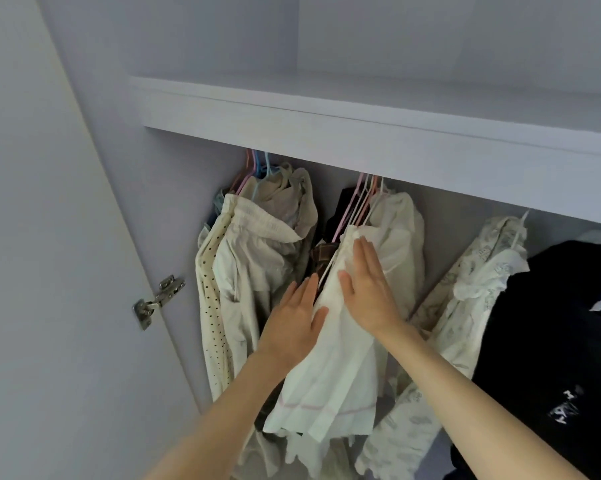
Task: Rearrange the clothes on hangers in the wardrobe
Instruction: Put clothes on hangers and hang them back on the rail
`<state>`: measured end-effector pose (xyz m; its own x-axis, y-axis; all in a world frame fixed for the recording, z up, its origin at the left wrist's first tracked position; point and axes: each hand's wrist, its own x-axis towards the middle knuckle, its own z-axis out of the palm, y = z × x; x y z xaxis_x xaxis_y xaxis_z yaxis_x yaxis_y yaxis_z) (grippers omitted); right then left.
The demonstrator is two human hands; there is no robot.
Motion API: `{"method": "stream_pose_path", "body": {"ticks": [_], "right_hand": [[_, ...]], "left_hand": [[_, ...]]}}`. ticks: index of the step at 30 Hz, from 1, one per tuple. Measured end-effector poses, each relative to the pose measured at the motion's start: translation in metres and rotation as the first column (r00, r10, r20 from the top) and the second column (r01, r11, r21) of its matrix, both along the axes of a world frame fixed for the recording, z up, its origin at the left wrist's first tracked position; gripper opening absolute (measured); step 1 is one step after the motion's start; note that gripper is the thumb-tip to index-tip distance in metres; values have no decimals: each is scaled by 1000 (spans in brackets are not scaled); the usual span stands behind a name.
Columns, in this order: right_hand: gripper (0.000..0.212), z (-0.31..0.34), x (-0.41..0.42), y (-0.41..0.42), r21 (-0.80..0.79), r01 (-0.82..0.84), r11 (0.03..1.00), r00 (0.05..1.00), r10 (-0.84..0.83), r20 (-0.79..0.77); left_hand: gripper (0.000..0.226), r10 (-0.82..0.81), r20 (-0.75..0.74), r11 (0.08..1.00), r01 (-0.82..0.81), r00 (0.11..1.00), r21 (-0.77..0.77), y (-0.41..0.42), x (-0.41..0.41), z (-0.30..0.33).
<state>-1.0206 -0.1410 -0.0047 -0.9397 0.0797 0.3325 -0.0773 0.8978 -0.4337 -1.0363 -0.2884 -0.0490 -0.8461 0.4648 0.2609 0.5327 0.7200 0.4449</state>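
Head view: white garment [340,344] hangs lengthwise between both hands, long axis running down from its hanger [356,209]. Right hand [368,289] lies flat on it, fingers straight and together. Left hand [297,317] presses its left edge, fingers straight, thumb touching cloth; both equally near.

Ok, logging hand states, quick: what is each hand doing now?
Left hand: open, fingers straight, touching the white skirt.
Right hand: open, flat on the skirt.
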Motion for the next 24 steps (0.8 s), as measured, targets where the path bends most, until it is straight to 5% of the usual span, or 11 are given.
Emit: {"method": "stream_pose_path", "body": {"ticks": [9,15,24], "right_hand": [[69,-68,75,-25,245,-187,951,981,170,88],[64,-96,130,-95,304,-383,872,921,334,203],[61,-126,224,-243,273,-736,620,677,675,292]], "left_hand": [[57,209,-92,963,-221,974,-154,-61,105,-38],[52,467,-70,849,-469,882,-242,-146,201,-76],[52,856,12,504,-828,518,-247,-274,391,-120]]}}
